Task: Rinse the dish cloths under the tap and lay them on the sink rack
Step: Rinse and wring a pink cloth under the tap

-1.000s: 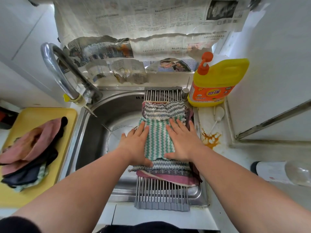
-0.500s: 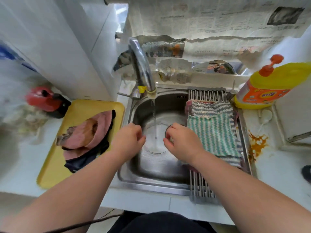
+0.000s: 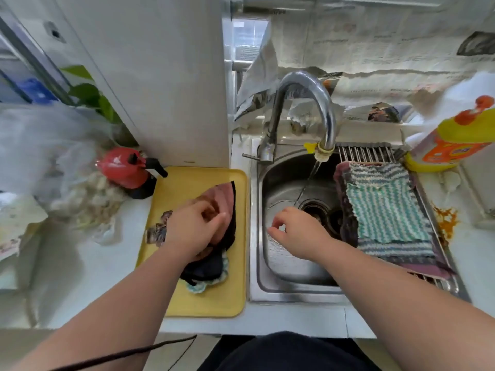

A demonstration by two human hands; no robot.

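A pile of dish cloths lies on the yellow tray (image 3: 214,298) left of the sink: a pink cloth (image 3: 225,196) on top and a dark cloth (image 3: 211,269) under it. My left hand (image 3: 195,226) rests on the pile with its fingers curled, pinching the pink cloth. My right hand (image 3: 297,231) hovers over the sink (image 3: 254,236) basin, fingers loosely curled, holding nothing. Water runs from the tap (image 3: 302,103) in a thin stream (image 3: 310,178) beside it. A green-and-white cloth (image 3: 385,210) lies flat on top of other cloths on the sink rack (image 3: 364,153).
A yellow detergent bottle (image 3: 450,145) stands at the sink's back right, with an orange stain (image 3: 444,220) on the counter near it. A red container (image 3: 126,167) sits behind the tray beside a plastic bag (image 3: 53,156). Newspaper covers the back wall.
Both hands left the green cloth on the rack. My left hand moved left onto the pile on the tray; my right hand stays over the basin. The view swung left.
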